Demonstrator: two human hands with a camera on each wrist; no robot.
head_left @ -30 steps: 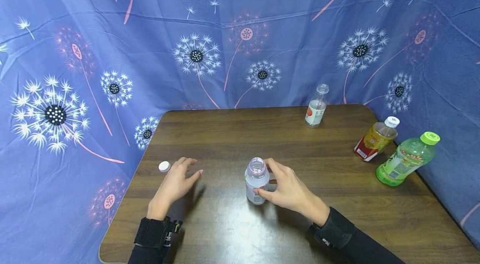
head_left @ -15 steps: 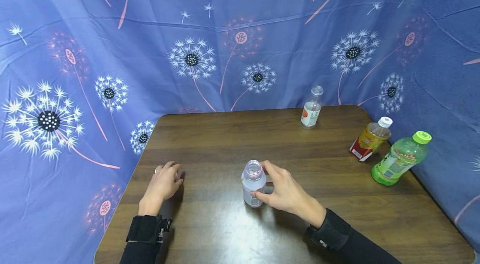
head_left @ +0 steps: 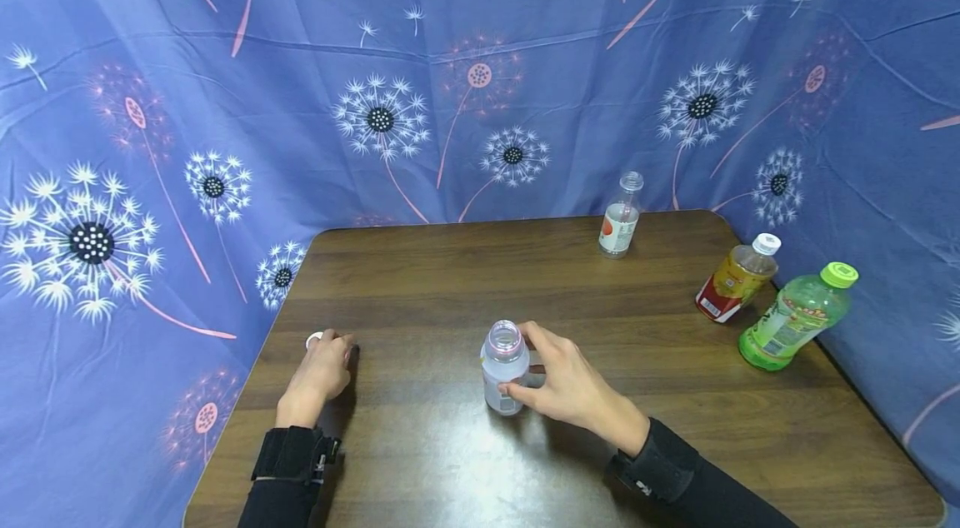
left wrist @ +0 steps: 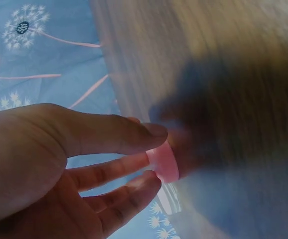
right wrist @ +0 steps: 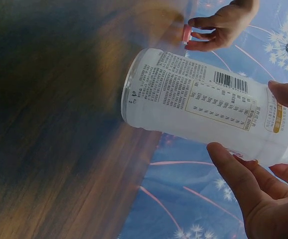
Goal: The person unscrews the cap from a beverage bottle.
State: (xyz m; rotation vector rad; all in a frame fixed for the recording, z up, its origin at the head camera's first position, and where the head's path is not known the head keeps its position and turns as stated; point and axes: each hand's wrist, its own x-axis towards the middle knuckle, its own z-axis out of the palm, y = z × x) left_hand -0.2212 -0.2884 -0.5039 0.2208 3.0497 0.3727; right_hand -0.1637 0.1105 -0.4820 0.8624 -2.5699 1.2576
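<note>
Here's the milky-white plastic bottle, upright and capless on the brown wooden surface, the right hand gripping its side, probably to steady it with the mouth unobstructed. Well left of that bottle, the left hand pinches a small round cap, pinkish up close, between thumb and fingertips. Behind and right of the bottle, perhaps spaced for elbow room: a clear white-labelled plastic bottle, a red-and-yellow-labelled bottle, a green plastic bottle.

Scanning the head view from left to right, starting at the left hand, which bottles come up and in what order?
Left hand, pale bottle held by the right hand, clear uncapped bottle, red-and-yellow-labelled bottle, green bottle.
</note>
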